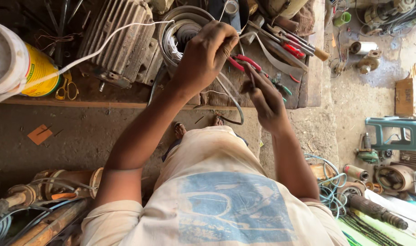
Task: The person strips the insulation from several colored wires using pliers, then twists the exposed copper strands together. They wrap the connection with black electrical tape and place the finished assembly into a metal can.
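Observation:
My left hand [203,57] is closed around a thin grey wire [229,98] that loops down past the wooden bench edge. My right hand [265,98] pinches the same wire's other end between thumb and fingers. Red-handled pliers [244,61] lie on the bench just behind both hands. A coil of white wire [173,43] sits inside a round metal ring beyond my left hand. A white cord [94,50] runs from that coil across to the left.
A ribbed grey motor housing [116,36] lies on the wooden bench [103,98]. A yellow can [39,70] and yellow scissors [66,89] sit at left. Hand tools [290,43] lie at right. A teal stool [397,132], motor parts and cables crowd the floor.

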Action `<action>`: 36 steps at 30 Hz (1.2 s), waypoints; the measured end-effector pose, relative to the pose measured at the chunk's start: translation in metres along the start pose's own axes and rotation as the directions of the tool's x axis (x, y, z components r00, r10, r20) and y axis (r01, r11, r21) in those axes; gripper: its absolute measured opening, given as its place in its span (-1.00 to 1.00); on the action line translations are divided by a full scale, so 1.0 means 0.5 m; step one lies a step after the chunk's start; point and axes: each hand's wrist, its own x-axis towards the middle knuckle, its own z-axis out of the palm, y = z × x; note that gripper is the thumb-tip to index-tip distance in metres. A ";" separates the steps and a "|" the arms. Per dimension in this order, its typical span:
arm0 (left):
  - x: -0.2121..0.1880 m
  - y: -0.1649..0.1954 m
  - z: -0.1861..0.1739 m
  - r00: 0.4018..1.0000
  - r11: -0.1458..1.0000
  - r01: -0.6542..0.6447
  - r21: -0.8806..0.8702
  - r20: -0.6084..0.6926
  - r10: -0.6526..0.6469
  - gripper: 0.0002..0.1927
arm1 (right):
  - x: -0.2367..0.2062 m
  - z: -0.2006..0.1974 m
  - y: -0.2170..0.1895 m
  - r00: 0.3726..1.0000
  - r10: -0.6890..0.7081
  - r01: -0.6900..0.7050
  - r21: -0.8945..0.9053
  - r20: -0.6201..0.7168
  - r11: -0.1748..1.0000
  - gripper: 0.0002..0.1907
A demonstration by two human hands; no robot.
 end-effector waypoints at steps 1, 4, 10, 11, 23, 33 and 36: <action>0.001 0.005 0.001 1.000 0.999 0.018 -0.046 0.015 -0.018 -0.90 | 0.017 -0.003 0.012 1.000 0.023 -0.023 0.040 0.016 0.999 -0.36; 0.005 0.021 0.003 0.996 0.987 0.077 -0.143 0.052 -0.070 -0.89 | 0.071 0.000 0.052 0.999 0.047 -0.046 0.579 0.014 0.814 -0.16; 0.009 0.043 0.004 0.993 0.984 0.094 -0.149 0.091 -0.081 -0.87 | 0.142 -0.027 0.068 0.999 -0.009 0.032 0.729 -0.035 0.683 -0.13; 0.009 0.045 0.002 0.993 0.985 0.098 -0.140 0.077 -0.088 -0.85 | 0.151 -0.033 0.064 1.000 -0.010 0.010 0.694 -0.005 0.720 -0.19; -0.010 0.014 0.014 0.989 0.989 0.093 -0.117 0.122 -0.078 -0.77 | 0.164 -0.069 0.046 0.984 0.091 -0.167 0.592 0.155 0.789 -0.36; -0.016 -0.004 0.023 0.946 0.987 -0.161 -0.005 0.283 0.156 -0.52 | 0.038 -0.047 0.021 0.984 0.153 -0.132 0.195 -0.096 0.972 -0.57; -0.012 0.003 0.016 0.933 0.998 -0.049 -0.040 0.355 0.060 -0.52 | 0.009 -0.100 0.050 0.976 0.092 -0.017 0.348 -0.198 0.937 -0.69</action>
